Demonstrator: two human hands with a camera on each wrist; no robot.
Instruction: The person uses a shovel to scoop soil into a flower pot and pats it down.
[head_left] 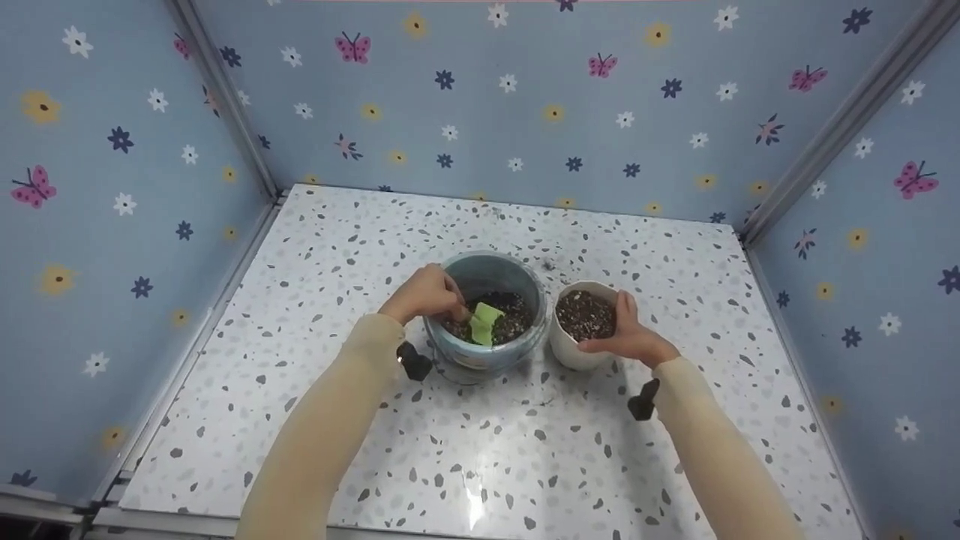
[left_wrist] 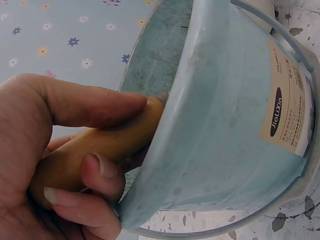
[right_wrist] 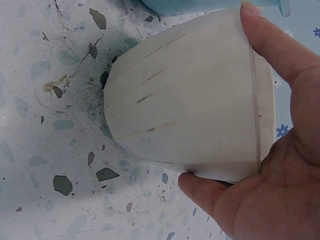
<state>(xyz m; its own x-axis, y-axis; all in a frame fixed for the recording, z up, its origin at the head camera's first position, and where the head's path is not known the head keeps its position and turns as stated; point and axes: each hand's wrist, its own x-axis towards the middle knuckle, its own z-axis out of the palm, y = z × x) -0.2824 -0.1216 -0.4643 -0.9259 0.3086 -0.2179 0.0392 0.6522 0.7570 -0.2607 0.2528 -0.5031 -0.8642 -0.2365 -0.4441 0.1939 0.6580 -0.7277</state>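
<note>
My left hand (head_left: 429, 294) grips the wooden handle (left_wrist: 100, 150) of a small trowel, fingers curled round it at the rim of a pale blue bucket (head_left: 486, 358). The trowel's light green blade (head_left: 485, 324) is down inside the bucket, on dark soil (head_left: 514, 306) flecked with pale bits. Just right of the bucket stands a white plant pot (head_left: 574, 352), filled near its rim with similar soil (head_left: 586, 313). My right hand (head_left: 634, 337) holds this pot from the right, thumb and fingers spread round its upper part. Brown streaks mark the pot's side in the right wrist view.
Both vessels stand on a speckled white tabletop (head_left: 465, 442). A paper label (left_wrist: 287, 100) is stuck to the bucket, whose handle (left_wrist: 210, 233) hangs down. Dark crumbs (head_left: 547, 265) lie behind the vessels. Blue flowered panels (head_left: 495, 97) enclose the back and sides.
</note>
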